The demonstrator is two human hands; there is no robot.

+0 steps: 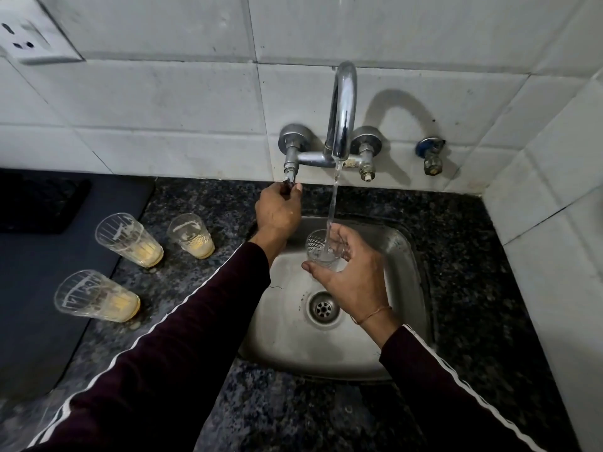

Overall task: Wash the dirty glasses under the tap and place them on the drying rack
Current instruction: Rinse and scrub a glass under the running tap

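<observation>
Right hand (354, 272) gripping glass (323, 247) under running tap (341, 112) over sink (404, 256); left hand (277, 212) closed on tap handle (288, 179). Three dirty glasses (129, 236) on worktop (456, 223) at 9 o'clock.

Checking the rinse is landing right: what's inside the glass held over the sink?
The tap's stream runs straight into the glass, held by the right hand. Clear water shows inside, no yellow residue visible. Fingers cover its far side and base, so those stay unseen.

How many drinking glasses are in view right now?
4. Three clear glasses with yellowish dregs stand on the dark granite counter. The right hand holds one under the tap.
</observation>
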